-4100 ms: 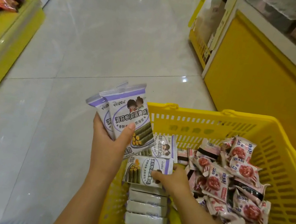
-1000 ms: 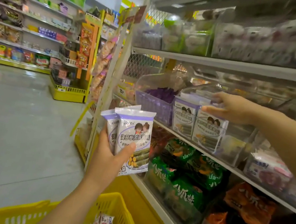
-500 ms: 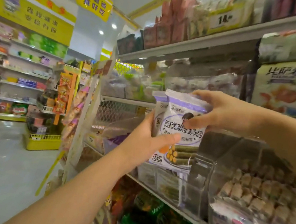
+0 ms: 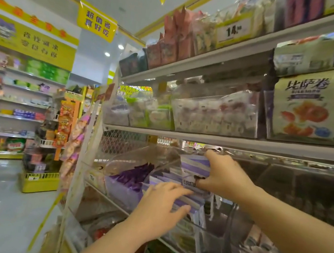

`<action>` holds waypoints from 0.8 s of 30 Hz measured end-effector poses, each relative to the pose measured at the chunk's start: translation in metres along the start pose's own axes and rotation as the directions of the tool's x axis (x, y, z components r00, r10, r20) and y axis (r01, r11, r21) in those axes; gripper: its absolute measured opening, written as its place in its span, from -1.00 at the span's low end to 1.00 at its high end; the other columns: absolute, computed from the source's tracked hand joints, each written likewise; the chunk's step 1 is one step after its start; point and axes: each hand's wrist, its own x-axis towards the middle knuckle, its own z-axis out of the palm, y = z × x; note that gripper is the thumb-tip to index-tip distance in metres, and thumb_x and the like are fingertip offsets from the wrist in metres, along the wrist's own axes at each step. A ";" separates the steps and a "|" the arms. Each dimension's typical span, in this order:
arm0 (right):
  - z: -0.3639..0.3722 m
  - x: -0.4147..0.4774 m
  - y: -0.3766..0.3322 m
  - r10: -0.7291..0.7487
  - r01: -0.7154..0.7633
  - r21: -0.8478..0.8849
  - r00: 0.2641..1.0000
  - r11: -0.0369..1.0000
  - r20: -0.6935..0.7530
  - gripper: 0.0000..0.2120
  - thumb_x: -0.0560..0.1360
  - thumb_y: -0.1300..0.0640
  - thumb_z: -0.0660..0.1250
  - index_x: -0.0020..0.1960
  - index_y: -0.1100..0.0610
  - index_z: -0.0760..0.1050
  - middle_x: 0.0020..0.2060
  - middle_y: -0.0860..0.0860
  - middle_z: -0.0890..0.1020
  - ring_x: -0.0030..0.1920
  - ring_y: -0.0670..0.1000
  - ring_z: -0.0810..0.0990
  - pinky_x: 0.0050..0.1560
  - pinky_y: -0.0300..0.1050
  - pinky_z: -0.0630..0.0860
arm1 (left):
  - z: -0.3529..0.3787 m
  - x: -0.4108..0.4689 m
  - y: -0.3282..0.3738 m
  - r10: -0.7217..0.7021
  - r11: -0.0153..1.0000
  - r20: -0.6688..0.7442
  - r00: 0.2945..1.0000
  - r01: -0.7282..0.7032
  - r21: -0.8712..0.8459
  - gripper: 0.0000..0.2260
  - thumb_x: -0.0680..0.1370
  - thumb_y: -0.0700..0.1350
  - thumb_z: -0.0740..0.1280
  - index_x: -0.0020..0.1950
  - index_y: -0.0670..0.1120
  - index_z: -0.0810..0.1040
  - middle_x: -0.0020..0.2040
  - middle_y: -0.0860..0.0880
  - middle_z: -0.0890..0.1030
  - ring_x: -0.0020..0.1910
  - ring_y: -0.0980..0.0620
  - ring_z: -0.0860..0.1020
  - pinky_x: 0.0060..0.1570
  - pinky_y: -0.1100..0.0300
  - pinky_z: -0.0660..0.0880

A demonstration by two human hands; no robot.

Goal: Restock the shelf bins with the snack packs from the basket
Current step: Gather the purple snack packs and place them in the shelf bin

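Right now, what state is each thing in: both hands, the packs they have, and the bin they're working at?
right hand, grips the upper pack
upper pack, upright, at the mouth of the clear bin
left hand, pinches the lower pack between thumb and fingers
lower pack, tilted, at the bin's front edge
clear bin, on the shelf, partly stocked with matching packs

The shelf [image 4: 235,142] carries clear bins [image 4: 214,114] set side by side, each holding wrapped snack packs [image 4: 305,109].
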 end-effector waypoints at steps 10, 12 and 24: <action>0.012 0.024 0.011 0.139 -0.131 -0.061 0.752 0.990 0.644 -0.62 0.43 -0.03 0.30 0.18 0.12 0.48 0.11 0.12 0.56 0.04 0.11 0.57 0.04 0.00 0.56 | 0.003 -0.003 -0.005 0.061 0.998 -0.063 0.996 -0.062 -0.013 -0.67 0.63 0.09 0.17 0.40 0.21 0.38 0.37 0.25 0.42 0.38 0.20 0.27 0.38 0.10 0.19; 0.015 0.023 0.009 0.136 -0.060 -0.143 0.783 0.988 0.606 -0.62 0.49 -0.03 0.29 0.25 0.10 0.45 0.14 0.06 0.56 0.08 0.07 0.56 0.13 -0.02 0.52 | 0.002 -0.004 -0.004 0.054 0.999 -0.057 0.997 -0.054 -0.007 -0.66 0.63 0.09 0.16 0.41 0.20 0.38 0.39 0.24 0.41 0.40 0.19 0.26 0.40 0.08 0.18; 0.031 -0.069 -0.108 -0.385 0.397 0.151 0.917 0.905 -0.106 -0.83 0.54 -0.05 0.21 0.01 -0.04 0.54 -0.10 -0.09 0.66 -0.05 0.03 0.61 -0.11 -0.03 0.52 | -0.001 -0.112 -0.050 -0.130 0.988 -0.430 0.893 0.082 -0.127 -0.76 0.55 -0.14 0.24 0.15 0.07 0.58 0.04 0.20 0.51 0.11 0.09 0.48 0.15 0.00 0.46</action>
